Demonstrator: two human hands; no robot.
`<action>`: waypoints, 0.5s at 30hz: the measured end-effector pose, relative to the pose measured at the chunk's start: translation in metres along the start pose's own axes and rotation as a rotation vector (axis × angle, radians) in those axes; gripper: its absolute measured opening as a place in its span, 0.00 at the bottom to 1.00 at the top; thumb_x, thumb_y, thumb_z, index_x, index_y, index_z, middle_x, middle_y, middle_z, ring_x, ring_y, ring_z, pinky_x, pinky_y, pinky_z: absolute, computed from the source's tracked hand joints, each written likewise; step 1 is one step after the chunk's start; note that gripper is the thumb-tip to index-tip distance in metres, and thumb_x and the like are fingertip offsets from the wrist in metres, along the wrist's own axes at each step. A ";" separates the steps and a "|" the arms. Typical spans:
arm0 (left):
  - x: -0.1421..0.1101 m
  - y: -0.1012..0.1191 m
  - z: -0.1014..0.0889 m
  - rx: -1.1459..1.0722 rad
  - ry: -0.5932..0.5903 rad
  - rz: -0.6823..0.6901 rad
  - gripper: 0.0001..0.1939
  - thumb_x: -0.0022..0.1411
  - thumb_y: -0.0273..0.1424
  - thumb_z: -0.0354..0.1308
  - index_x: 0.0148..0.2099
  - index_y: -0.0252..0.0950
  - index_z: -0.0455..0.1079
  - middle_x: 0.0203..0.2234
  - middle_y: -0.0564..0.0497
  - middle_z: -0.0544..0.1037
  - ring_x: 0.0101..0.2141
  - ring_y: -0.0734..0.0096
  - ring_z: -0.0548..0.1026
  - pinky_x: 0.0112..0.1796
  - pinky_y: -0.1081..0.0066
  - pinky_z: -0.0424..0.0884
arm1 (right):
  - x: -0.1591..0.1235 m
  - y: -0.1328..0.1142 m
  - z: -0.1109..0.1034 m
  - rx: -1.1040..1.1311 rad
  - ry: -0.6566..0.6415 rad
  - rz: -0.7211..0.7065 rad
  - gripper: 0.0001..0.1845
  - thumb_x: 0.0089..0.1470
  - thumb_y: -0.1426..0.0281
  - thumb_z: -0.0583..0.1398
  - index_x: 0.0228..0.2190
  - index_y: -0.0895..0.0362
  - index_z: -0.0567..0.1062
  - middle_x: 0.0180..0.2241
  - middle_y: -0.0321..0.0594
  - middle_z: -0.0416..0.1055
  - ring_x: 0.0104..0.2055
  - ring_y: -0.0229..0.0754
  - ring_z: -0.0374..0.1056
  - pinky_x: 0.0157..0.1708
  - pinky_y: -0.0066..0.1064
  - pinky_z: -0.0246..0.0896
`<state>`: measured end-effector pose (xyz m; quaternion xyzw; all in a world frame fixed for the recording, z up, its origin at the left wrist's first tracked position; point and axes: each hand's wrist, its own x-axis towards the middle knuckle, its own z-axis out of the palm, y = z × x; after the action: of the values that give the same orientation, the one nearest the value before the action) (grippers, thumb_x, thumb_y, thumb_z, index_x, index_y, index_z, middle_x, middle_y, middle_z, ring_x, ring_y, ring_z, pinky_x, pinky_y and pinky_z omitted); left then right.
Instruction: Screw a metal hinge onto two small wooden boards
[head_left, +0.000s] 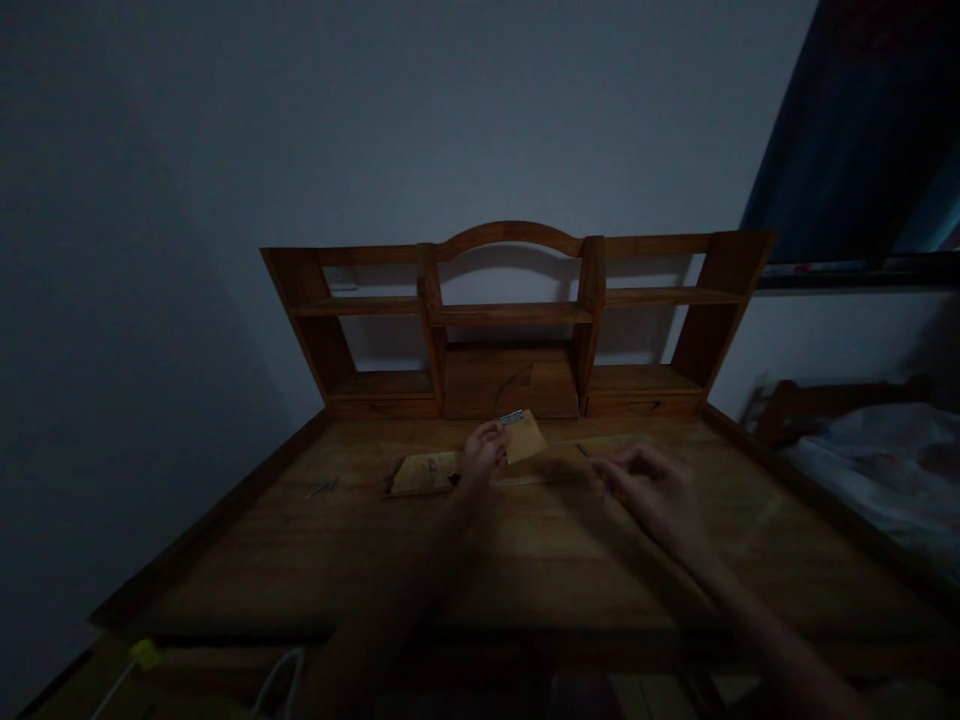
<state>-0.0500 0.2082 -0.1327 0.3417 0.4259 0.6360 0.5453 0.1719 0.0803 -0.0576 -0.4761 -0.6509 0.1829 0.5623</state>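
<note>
My left hand (486, 448) is closed on a small light wooden board (529, 438), held up above the desk. Along the board's upper edge sits a metal hinge (511, 417), close to my fingers. To the right, my right hand (652, 488) pinches a thin rod-like tool (583, 451) whose dark tip points left toward the board. The tool's other end is hidden in the fingers, and dim light blurs its kind. Behind my left wrist a longer pale wooden plank (424, 474) with dark marks lies flat on the desk.
Small metal pieces (322, 488) lie on the left of the wooden desk (525, 580). A shelf unit (514, 315) stands along the back against the wall. Below the front edge are a white cable (277, 680) and a yellow object (145, 655). A bed (885, 450) is at right.
</note>
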 end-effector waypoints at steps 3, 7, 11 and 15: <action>0.015 0.003 0.006 0.021 -0.012 0.044 0.21 0.43 0.31 0.72 0.41 0.33 0.72 0.21 0.55 0.72 0.15 0.81 0.64 0.16 0.79 0.54 | 0.049 0.043 0.042 -0.014 -0.074 -0.026 0.16 0.57 0.56 0.61 0.29 0.56 0.77 0.24 0.38 0.75 0.27 0.42 0.71 0.29 0.31 0.63; 0.028 -0.009 0.000 0.052 -0.009 0.118 0.21 0.41 0.31 0.73 0.40 0.33 0.74 0.24 0.53 0.74 0.22 0.74 0.71 0.21 0.77 0.62 | 0.070 0.069 0.081 -0.058 -0.028 -0.076 0.14 0.61 0.58 0.57 0.36 0.53 0.78 0.34 0.39 0.78 0.34 0.45 0.73 0.36 0.34 0.64; 0.027 -0.024 -0.008 0.134 -0.067 0.206 0.20 0.45 0.34 0.72 0.42 0.35 0.77 0.25 0.51 0.75 0.27 0.71 0.74 0.26 0.76 0.66 | 0.058 0.076 0.096 -0.041 0.048 -0.116 0.17 0.65 0.59 0.53 0.48 0.50 0.76 0.49 0.40 0.74 0.52 0.47 0.70 0.54 0.39 0.60; 0.011 -0.025 -0.004 0.199 -0.157 0.246 0.19 0.52 0.36 0.69 0.46 0.37 0.77 0.27 0.50 0.76 0.28 0.70 0.74 0.27 0.76 0.66 | 0.048 0.088 0.105 0.203 0.070 0.082 0.26 0.61 0.55 0.57 0.58 0.50 0.68 0.56 0.44 0.69 0.56 0.47 0.66 0.56 0.41 0.61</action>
<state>-0.0457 0.2195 -0.1571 0.4923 0.3980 0.6239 0.4583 0.1173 0.1935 -0.1309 -0.4491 -0.5890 0.2536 0.6221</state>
